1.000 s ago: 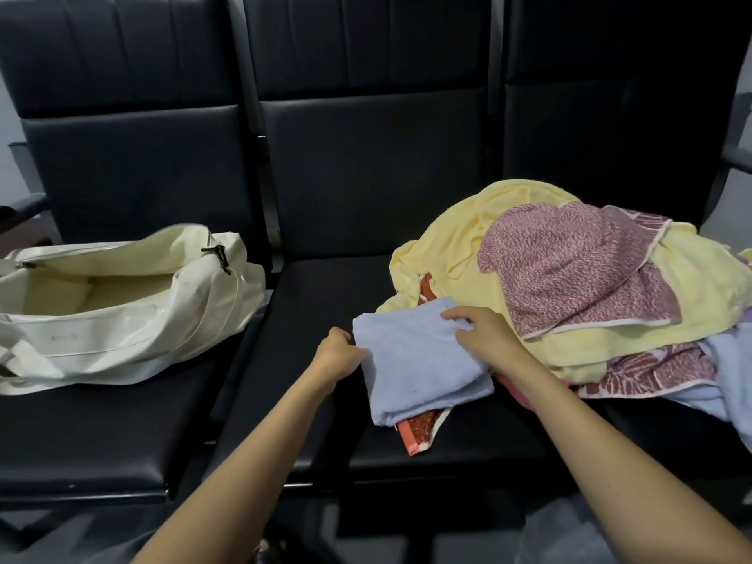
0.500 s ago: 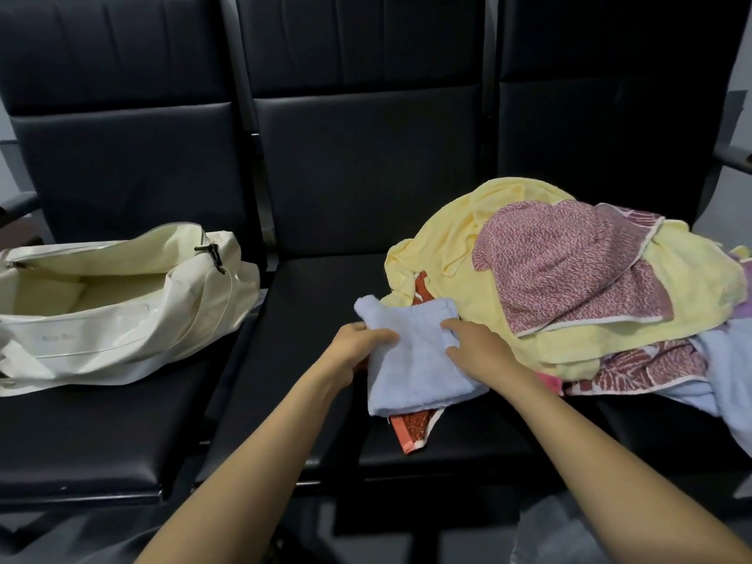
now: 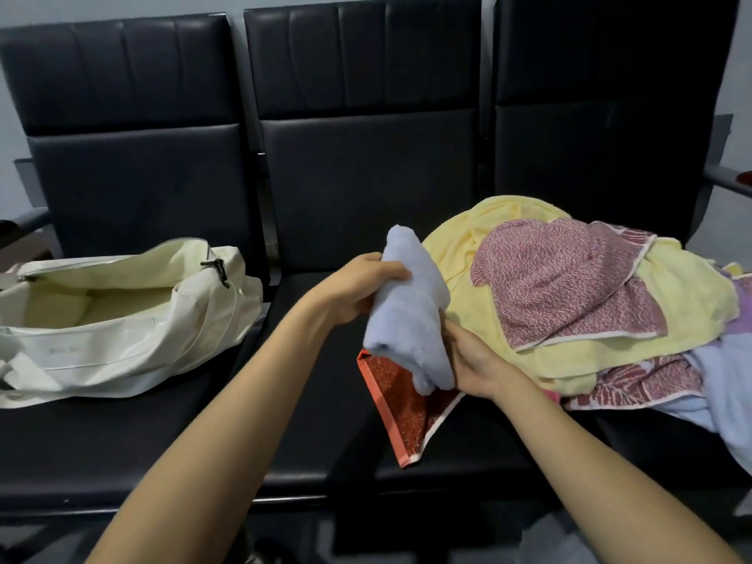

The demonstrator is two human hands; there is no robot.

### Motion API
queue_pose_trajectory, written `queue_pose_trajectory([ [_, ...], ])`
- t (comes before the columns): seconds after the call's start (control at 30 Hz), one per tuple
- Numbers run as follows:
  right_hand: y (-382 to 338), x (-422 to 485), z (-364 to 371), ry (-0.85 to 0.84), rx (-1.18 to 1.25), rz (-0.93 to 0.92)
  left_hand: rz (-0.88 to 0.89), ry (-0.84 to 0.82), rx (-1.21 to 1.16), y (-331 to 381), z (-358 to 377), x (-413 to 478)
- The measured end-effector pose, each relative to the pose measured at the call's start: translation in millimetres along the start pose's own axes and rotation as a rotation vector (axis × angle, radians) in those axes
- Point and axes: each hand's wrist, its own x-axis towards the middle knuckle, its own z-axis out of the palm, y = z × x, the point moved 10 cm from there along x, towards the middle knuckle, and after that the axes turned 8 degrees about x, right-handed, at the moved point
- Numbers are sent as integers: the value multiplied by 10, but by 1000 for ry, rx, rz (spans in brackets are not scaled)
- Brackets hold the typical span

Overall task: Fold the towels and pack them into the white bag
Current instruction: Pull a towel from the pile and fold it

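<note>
A cream-white fabric duffel bag (image 3: 101, 352) lies on the leftmost of three black padded seats (image 3: 358, 185), its zip open and its mouth gaping upward. Over the middle seat, the left hand (image 3: 358, 291) grips the upper part of a pale blue folded terry towel (image 3: 407, 315), thumb curled across its front. The towel is lifted and stands almost on end, well apart from the bag. The right hand (image 3: 476, 360) holds its lower end, fingers tucked behind the cloth. Under the towel lies an orange-red patterned towel with a white border (image 3: 403, 413), one corner reaching toward the seat's front edge. To the right, a crumpled yellow terry towel (image 3: 460, 278) carries a pink speckled towel (image 3: 561, 278) on top of the heap.
</note>
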Motion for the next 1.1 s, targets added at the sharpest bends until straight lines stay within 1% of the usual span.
queue_pose_trajectory([
  [0.07, 27, -1, 115, -143, 185, 58, 2, 0, -84, -39, -102, -55],
  [0.13, 50, -12, 159, -210, 228, 86, -4, 4, -144, -121, -199, -89],
  [0.2, 82, 26, 158, -218, 256, 88, -16, 14, -154, -227, -317, -122],
  [0.27, -2, 76, 78, -180, 262, -3, -34, 40, -138, -354, -457, -142],
  [0.33, -146, 84, -41, -68, 246, -122, -47, 65, -86, -482, -559, -161],
  [0.37, -215, 69, -31, -70, 231, -164, -57, 86, -45, -554, -594, -164],
  [0.47, -329, 2, 135, -180, 69, -233, -72, 181, -13, -786, -677, -161],
  [0.5, -356, -16, 158, -182, 3, -255, -58, 186, -19, -834, -681, -163],
  [0.7, -603, -189, 210, -87, -497, -479, 63, 126, -17, -912, -591, -228],
  [0.77, -654, -265, 250, -79, -636, -533, 78, 105, 84, -923, -519, -263],
  [0.83, -667, -290, 271, -63, -758, -560, 97, 115, 258, -907, -467, -289],
  [0.9, -657, -270, 266, -15, -895, -572, 145, 187, 379, -863, -468, -312],
  [0.97, -666, -263, 278, 61, -1038, -620, 204, 322, 456, -811, -518, -351],
  [1.03, -691, -290, 322, 113, -1098, -678, 248, 451, 546, -758, -557, -404],
  [1.1, -702, -293, 367, 134, -1145, -706, 273, 546, 621, -716, -592, -465],
])
